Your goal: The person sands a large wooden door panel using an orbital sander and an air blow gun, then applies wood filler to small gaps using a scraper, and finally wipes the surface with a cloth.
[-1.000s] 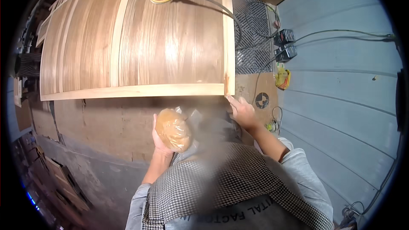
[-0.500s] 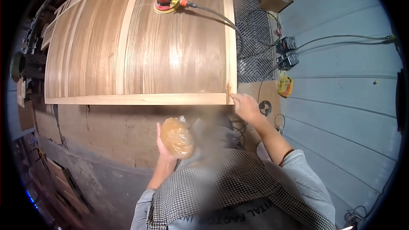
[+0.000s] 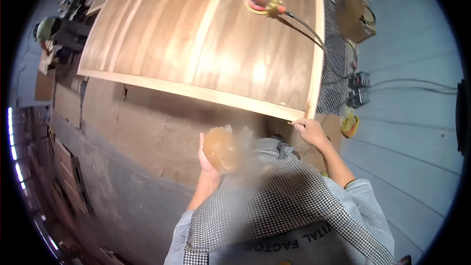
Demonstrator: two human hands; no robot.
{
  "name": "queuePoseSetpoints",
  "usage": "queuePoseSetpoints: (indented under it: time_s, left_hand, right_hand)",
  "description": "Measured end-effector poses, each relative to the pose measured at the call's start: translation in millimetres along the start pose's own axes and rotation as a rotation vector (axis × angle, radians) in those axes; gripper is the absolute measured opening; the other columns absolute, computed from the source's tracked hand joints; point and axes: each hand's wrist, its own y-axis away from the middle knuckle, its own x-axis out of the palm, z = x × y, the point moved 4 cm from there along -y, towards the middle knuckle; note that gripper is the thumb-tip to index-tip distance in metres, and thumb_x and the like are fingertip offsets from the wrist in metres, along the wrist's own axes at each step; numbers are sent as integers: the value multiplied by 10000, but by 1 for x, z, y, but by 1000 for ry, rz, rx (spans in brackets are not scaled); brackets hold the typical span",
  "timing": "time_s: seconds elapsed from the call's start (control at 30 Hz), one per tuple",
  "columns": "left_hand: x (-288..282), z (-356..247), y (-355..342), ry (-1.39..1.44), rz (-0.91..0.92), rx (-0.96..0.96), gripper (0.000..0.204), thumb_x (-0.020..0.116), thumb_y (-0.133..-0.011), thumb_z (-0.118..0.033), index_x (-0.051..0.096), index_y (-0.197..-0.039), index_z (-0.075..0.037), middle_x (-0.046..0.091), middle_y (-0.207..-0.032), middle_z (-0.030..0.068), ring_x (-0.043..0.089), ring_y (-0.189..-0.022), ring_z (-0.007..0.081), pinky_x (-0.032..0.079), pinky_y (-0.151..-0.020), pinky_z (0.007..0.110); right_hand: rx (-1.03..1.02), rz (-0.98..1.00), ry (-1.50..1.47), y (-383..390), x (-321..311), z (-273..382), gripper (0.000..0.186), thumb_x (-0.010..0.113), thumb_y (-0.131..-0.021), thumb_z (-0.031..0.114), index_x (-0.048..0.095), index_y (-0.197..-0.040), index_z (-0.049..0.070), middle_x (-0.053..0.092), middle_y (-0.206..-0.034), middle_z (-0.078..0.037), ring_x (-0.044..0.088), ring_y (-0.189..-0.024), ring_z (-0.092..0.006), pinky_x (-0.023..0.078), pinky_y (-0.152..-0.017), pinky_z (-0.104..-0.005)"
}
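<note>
My left hand [image 3: 202, 159] cups a clear plastic bag of tan paste [image 3: 218, 149] below the front edge of a large wooden panel [image 3: 162, 44]. My right hand [image 3: 310, 131] is at the panel's near right corner, fingers closed. A small thin tip shows at its fingertips beside the pale frame's edge; what it belongs to I cannot make out. A brownish smear [image 3: 308, 105] marks the frame just above that hand. A blurred grey patch hides the right side of the bag.
A red and yellow sander [image 3: 262, 2] rests on the panel, its hose [image 3: 306, 27] running off the right edge. Beyond lie a cardboard box [image 3: 351, 10], dark boxes [image 3: 358, 90] and a yellow packet [image 3: 350, 124] along the grey wall. Another person [image 3: 66, 32] is at the far left.
The view has turned, so the panel now slants and sits farther right. My right hand has shifted from the top of the corner to its front edge. The bag stays in my left hand.
</note>
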Motion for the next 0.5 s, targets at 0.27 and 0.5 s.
queuePoseSetpoints:
  time_s: [0.27, 0.5]
  left_hand:
    - [-41, -65, 48, -4, -99, 286, 472, 339, -882, -491, 528, -1046, -90, 601, -869, 83, 582, -741, 255, 502, -641, 404]
    - [-150, -109, 82, -180, -238, 685, 488, 311, -881, -521, 511, -1087, -128, 572, -933, 47, 554, -825, 187, 475, -708, 349]
  right_hand:
    - [-221, 108, -63, -24, 92, 90, 248, 488, -820, 168, 593, -1001, 36, 606, -948, -170, 574, -898, -328, 445, -802, -364]
    - [-447, 13, -28, -53, 136, 131, 284, 471, -839, 126, 539, -1084, 0, 583, -1021, -195, 560, -962, -319, 431, -851, -350]
